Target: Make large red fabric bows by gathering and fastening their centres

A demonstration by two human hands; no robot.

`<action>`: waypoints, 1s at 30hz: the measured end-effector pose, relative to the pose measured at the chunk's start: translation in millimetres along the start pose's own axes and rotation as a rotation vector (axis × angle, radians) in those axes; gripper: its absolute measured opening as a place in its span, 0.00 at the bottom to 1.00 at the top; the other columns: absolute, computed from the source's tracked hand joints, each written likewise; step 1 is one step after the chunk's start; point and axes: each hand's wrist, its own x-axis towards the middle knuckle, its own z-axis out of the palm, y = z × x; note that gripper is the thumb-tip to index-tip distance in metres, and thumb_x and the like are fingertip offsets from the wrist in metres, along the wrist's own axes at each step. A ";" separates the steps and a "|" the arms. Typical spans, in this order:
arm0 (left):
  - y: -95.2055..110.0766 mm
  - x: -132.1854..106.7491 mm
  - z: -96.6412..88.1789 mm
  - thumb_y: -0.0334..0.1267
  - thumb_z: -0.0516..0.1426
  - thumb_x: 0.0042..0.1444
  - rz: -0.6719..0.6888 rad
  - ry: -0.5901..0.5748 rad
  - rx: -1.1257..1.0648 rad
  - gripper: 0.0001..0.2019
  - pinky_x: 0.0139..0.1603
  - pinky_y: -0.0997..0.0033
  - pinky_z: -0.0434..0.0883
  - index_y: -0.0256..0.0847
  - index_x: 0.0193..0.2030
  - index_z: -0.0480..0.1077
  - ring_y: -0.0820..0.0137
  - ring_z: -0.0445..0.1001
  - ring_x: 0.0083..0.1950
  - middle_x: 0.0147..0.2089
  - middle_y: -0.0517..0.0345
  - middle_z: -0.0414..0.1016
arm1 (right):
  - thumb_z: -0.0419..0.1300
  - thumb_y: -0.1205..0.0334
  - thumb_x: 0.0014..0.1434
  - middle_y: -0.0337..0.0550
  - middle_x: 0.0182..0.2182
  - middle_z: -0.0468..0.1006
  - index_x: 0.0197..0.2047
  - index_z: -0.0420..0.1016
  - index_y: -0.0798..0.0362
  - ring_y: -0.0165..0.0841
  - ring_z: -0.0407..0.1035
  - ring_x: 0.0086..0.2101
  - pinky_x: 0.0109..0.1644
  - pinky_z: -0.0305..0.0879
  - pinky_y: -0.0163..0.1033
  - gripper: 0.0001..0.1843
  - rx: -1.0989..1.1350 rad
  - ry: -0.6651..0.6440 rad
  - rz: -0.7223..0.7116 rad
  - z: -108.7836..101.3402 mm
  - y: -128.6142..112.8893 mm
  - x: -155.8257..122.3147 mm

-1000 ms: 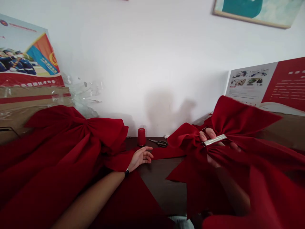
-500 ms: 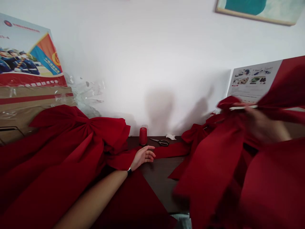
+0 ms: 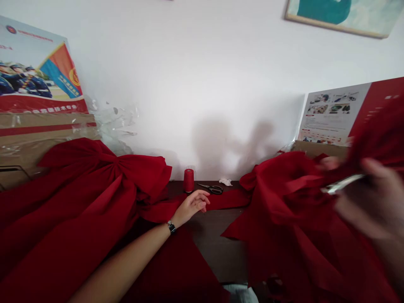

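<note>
My left hand (image 3: 193, 205) rests on the dark table (image 3: 217, 244), fingers loosely apart, touching a strip of red cloth (image 3: 229, 198); nothing is in it. A watch sits on that wrist. My right hand (image 3: 370, 198), blurred by motion at the right, is closed on the pinched middle of a large red fabric bow (image 3: 290, 210), where a long silver metal clip (image 3: 342, 184) shows. Another big red bow (image 3: 94, 185) lies at the left.
A red thread spool (image 3: 188, 180), black scissors (image 3: 212, 189) and a small white scrap (image 3: 225, 182) lie at the table's back by the white wall. Posters on cardboard lean at left (image 3: 38, 84) and right (image 3: 341, 113). Clear plastic wrap (image 3: 113, 126) sits behind the left bow.
My right hand swung the clipped bow up and to the right, then lower at the right edge. My left hand crept slightly right along the red strip.
</note>
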 end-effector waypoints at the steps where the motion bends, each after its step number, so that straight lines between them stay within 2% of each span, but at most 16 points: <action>1: 3.5 -0.9 1.2 0.47 0.58 0.52 0.024 0.001 -0.010 0.20 0.37 0.70 0.67 0.39 0.48 0.64 0.72 0.70 0.32 0.40 0.52 0.70 | 0.51 0.43 0.57 0.52 0.35 0.77 0.31 0.74 0.48 0.42 0.73 0.36 0.38 0.69 0.48 0.19 0.063 -0.062 0.135 15.7 9.6 1.9; 3: 7.3 -1.9 0.8 0.49 0.57 0.52 0.078 0.017 -0.061 0.23 0.39 0.68 0.68 0.40 0.52 0.62 0.69 0.71 0.35 0.43 0.50 0.69 | 0.53 0.39 0.52 0.48 0.34 0.78 0.30 0.72 0.47 0.44 0.74 0.35 0.37 0.69 0.50 0.20 0.220 -0.204 0.429 51.9 36.0 9.0; 4: 7.6 -2.0 -0.7 0.51 0.57 0.52 0.113 0.045 -0.094 0.26 0.41 0.66 0.68 0.41 0.54 0.60 0.68 0.72 0.37 0.45 0.49 0.68 | 0.53 0.39 0.51 0.47 0.33 0.78 0.31 0.70 0.48 0.44 0.74 0.36 0.38 0.70 0.49 0.21 0.265 -0.262 0.506 70.7 51.8 13.7; 6: 6.3 -1.7 -5.1 0.57 0.55 0.50 0.187 0.133 -0.145 0.32 0.44 0.63 0.69 0.44 0.58 0.55 0.65 0.72 0.41 0.49 0.48 0.67 | 0.55 0.38 0.50 0.44 0.29 0.78 0.32 0.68 0.50 0.43 0.74 0.36 0.37 0.70 0.47 0.22 0.352 -0.299 0.574 105.9 85.6 23.1; 8: 5.1 -0.9 -9.6 0.62 0.52 0.48 0.243 0.245 -0.168 0.36 0.45 0.63 0.68 0.47 0.61 0.51 0.63 0.71 0.46 0.54 0.48 0.65 | 0.55 0.40 0.51 0.41 0.27 0.78 0.32 0.67 0.50 0.41 0.74 0.35 0.38 0.71 0.44 0.21 0.445 -0.251 0.622 134.8 118.6 29.3; 10: 6.4 -0.2 -13.0 0.60 0.53 0.49 0.256 0.358 -0.121 0.35 0.48 0.65 0.67 0.48 0.60 0.53 0.63 0.69 0.51 0.56 0.50 0.64 | 0.55 0.41 0.53 0.40 0.26 0.77 0.31 0.66 0.50 0.39 0.74 0.34 0.38 0.71 0.43 0.20 0.498 -0.203 0.658 155.3 147.0 29.7; 11: 7.9 0.2 -14.2 0.57 0.55 0.49 0.253 0.415 -0.056 0.31 0.49 0.66 0.65 0.46 0.58 0.57 0.63 0.68 0.52 0.55 0.50 0.65 | 0.55 0.41 0.53 0.42 0.27 0.78 0.31 0.66 0.51 0.39 0.74 0.34 0.39 0.71 0.43 0.20 0.499 -0.235 0.662 162.2 158.8 27.7; 13: 11.4 1.0 -16.4 0.50 0.57 0.51 0.221 0.509 0.115 0.21 0.50 0.69 0.64 0.41 0.48 0.66 0.65 0.69 0.48 0.47 0.52 0.71 | 0.58 0.43 0.52 0.43 0.28 0.78 0.33 0.68 0.52 0.39 0.74 0.34 0.39 0.71 0.43 0.19 0.483 -0.279 0.657 169.6 176.7 20.4; 15: 13.8 2.3 -18.9 0.48 0.57 0.52 0.171 0.563 0.239 0.14 0.45 0.70 0.65 0.38 0.37 0.68 0.67 0.70 0.41 0.37 0.55 0.73 | 0.62 0.47 0.50 0.43 0.29 0.78 0.35 0.69 0.53 0.38 0.74 0.33 0.39 0.71 0.42 0.18 0.502 -0.332 0.654 170.2 187.6 12.0; 17: 14.1 4.2 -22.5 0.48 0.56 0.53 0.136 0.610 0.273 0.14 0.41 0.71 0.66 0.38 0.33 0.68 0.68 0.70 0.36 0.32 0.57 0.72 | 0.65 0.52 0.47 0.41 0.30 0.78 0.37 0.70 0.53 0.35 0.73 0.32 0.38 0.71 0.40 0.17 0.526 -0.389 0.664 166.4 193.2 5.6; 19: 13.1 6.5 -26.7 0.48 0.57 0.52 0.123 0.652 0.263 0.14 0.40 0.71 0.66 0.37 0.33 0.68 0.68 0.71 0.36 0.32 0.56 0.73 | 0.68 0.56 0.45 0.39 0.29 0.77 0.37 0.71 0.54 0.32 0.73 0.30 0.36 0.71 0.37 0.17 0.509 -0.403 0.666 161.4 195.6 2.9; 21: 12.2 8.8 -31.3 0.48 0.58 0.50 0.128 0.686 0.265 0.15 0.41 0.71 0.67 0.37 0.35 0.68 0.67 0.72 0.37 0.35 0.54 0.74 | 0.69 0.57 0.44 0.39 0.27 0.77 0.34 0.72 0.55 0.31 0.72 0.28 0.34 0.70 0.35 0.16 0.449 -0.329 0.625 157.9 197.1 3.6; 26: 12.2 13.8 -40.5 0.49 0.57 0.51 0.191 0.772 0.372 0.15 0.39 0.69 0.68 0.37 0.32 0.68 0.67 0.72 0.35 0.33 0.54 0.75 | 0.71 0.55 0.38 0.38 0.27 0.78 0.29 0.73 0.54 0.34 0.73 0.30 0.36 0.70 0.36 0.17 0.330 0.022 0.391 160.8 200.8 7.1; 30: 11.0 16.6 -43.8 0.47 0.58 0.51 0.230 0.831 0.301 0.13 0.40 0.70 0.69 0.38 0.34 0.66 0.69 0.73 0.35 0.32 0.57 0.74 | 0.69 0.50 0.38 0.39 0.29 0.79 0.30 0.75 0.54 0.36 0.74 0.33 0.38 0.70 0.36 0.18 0.152 0.191 0.371 163.8 198.9 5.4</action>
